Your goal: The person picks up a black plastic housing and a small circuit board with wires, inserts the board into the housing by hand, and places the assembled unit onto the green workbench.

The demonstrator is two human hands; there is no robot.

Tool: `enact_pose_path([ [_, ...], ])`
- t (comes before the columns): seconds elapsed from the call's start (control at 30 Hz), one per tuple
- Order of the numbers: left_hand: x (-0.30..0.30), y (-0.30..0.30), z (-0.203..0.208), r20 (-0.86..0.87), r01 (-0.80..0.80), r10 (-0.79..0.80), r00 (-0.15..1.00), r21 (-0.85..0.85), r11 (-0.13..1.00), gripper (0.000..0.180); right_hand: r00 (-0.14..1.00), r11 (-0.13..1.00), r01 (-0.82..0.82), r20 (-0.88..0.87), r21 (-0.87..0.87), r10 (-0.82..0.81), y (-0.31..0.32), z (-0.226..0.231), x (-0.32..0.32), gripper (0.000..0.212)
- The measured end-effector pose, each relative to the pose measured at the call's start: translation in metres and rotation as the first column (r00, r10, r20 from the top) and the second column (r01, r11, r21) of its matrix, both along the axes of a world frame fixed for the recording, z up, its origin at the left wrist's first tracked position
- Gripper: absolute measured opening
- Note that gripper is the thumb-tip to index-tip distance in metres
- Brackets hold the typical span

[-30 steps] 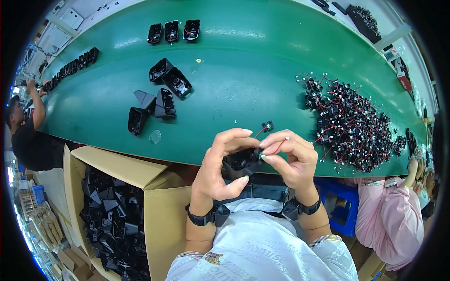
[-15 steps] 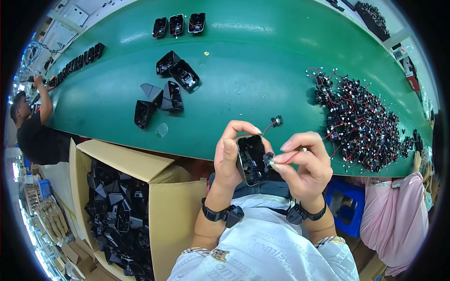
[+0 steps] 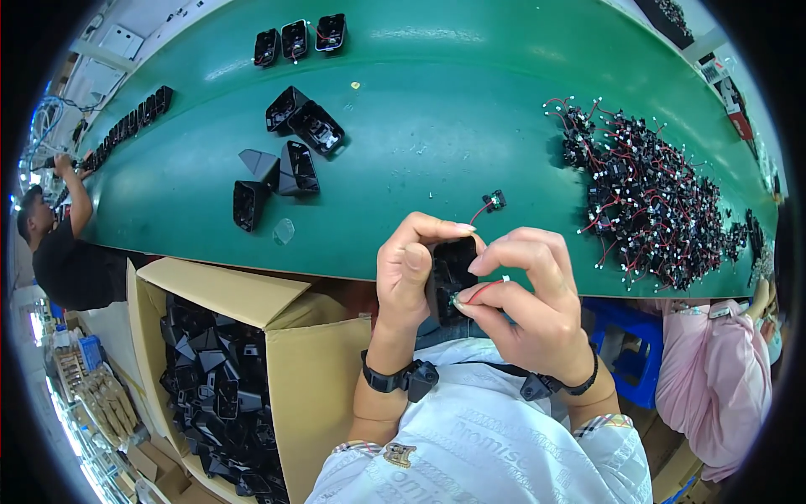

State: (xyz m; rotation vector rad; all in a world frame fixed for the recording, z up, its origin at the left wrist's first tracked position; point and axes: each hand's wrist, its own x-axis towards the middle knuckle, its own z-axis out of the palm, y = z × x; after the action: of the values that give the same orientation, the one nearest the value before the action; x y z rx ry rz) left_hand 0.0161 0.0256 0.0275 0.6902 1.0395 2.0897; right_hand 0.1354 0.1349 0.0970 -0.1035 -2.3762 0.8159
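In front of my body, my left hand grips a black plastic housing with its hollow side turned up. My right hand pinches a small wired part with a bit of green on it, down inside the lower end of the housing. Its red wire and white plug stick out above my right fingers. On the table just beyond my hands lies another small black part with a green board, its red wire running toward my left fingertips.
A heap of small wired parts covers the table's right side. Several housings lie left of centre, with three more behind. An open carton of housings stands at lower left. A co-worker works far left; another person in pink is at right.
My right hand has brought the small wired part from beside the housing down into its lower end. The housing has tilted a little in my left hand.
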Motion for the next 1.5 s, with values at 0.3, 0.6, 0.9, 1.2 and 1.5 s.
enact_pose_path([
  [0.3,0.001,-0.003,0.002,0.014,0.062,-0.062,0.998,-0.034,0.997,0.067,0.997,0.997,0.032,0.078,-0.076,-0.026,-0.002,-0.002,0.001,0.022],
  [0.6,0.011,0.009,-0.006,0.065,0.008,-0.016,0.998,0.108,0.994,0.061,0.997,0.997,0.062,0.049,-0.045,-0.059,-0.008,-0.01,0.004,0.023],
  [0.9,0.011,0.019,-0.002,0.239,0.044,-0.056,0.969,0.053,0.998,0.056,0.977,0.992,-0.124,0.175,-0.023,0.126,0.01,0.003,-0.001,0.036],
  [1.2,0.017,0.026,0.004,0.393,0.038,-0.002,0.919,-0.082,0.996,0.062,0.987,0.994,-0.094,0.137,0.058,0.086,0.016,-0.006,-0.001,0.034],
  [1.5,0.019,0.006,0.017,-0.269,-0.13,0.084,0.96,-0.157,0.979,0.041,0.898,-0.157,-0.408,-0.426,-0.899,0.107,0.047,-0.047,0.024,0.092],
])
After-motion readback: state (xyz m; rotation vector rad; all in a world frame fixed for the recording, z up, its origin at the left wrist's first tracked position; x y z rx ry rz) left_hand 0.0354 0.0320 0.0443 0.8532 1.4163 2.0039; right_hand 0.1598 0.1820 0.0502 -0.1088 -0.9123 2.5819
